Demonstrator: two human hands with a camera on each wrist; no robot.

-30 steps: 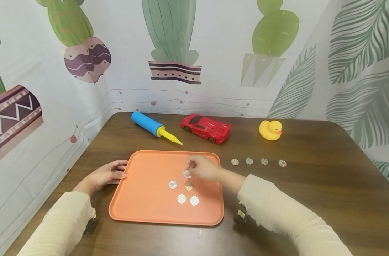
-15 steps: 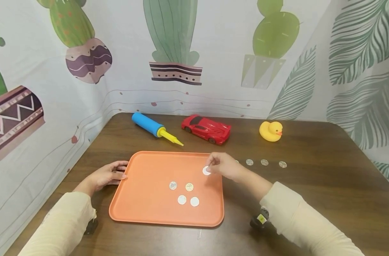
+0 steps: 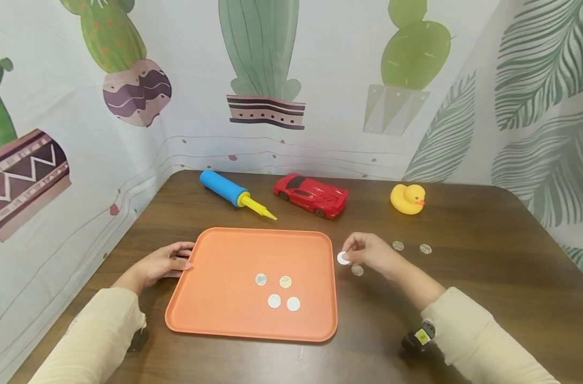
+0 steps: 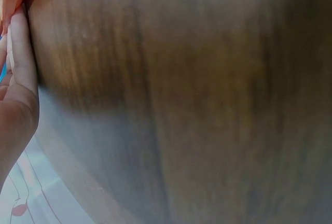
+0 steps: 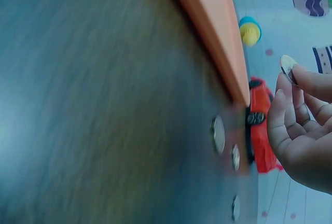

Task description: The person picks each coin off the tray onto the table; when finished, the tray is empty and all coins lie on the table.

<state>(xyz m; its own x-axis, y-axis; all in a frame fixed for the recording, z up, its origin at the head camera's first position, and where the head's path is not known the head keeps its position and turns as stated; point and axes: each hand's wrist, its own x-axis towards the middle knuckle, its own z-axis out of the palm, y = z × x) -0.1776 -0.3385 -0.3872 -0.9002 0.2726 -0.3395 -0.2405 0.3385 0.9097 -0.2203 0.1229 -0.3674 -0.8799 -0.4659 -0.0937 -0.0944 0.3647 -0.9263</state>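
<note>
— How far is the work?
— It seems partway: four coins (image 3: 274,301) lie on the tray (image 3: 224,266), at least three others (image 3: 425,249) right of it; the right hand (image 3: 373,253) may hide more.
— And the hands?
— The right hand pinches a silver coin (image 3: 341,258) right of the tray; the left hand (image 3: 158,264), rather straight, touches its left rim.
— Wrist views?
— The right one shows the silver coin's edge; the head view, only its face.
</note>
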